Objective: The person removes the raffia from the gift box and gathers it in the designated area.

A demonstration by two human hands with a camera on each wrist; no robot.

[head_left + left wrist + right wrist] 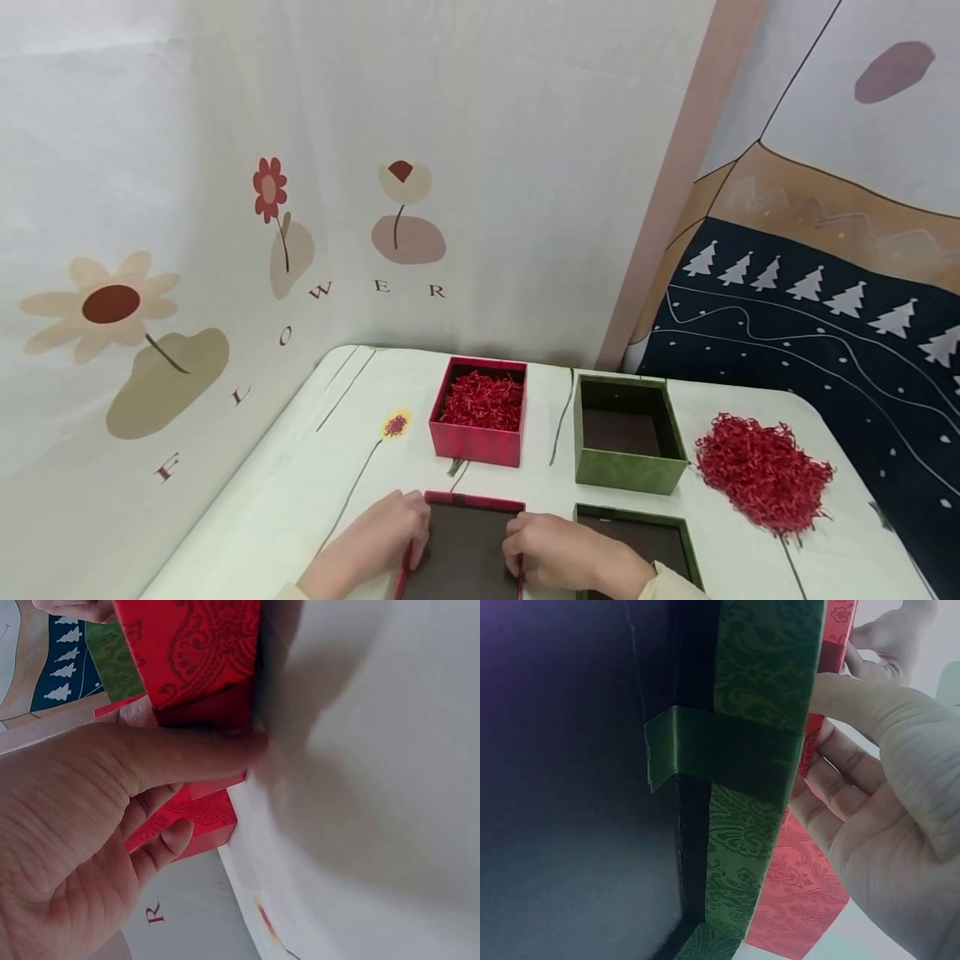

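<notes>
A red patterned box lid (pixel 470 546) lies with its dark inside facing up at the near edge of the head view. My left hand (pixel 384 533) grips its left side, the thumb along the outer wall in the left wrist view. On the opposite side, my right hand (pixel 558 550) holds the lid's right edge with curled fingers. Just right of that hand is a green box lid (pixel 678 546), also dark inside and partly covered by the forearm. Its patterned rim (pixel 754 825) fills much of the right wrist view.
Behind the red lid stands a red box (pixel 477 443) with red shredded paper (pixel 482 400) in it. To its right is an open green box (pixel 630 471), with a heap of red shredded paper (pixel 763 475) beyond. A printed cloth (pixel 525 167) hangs behind the table.
</notes>
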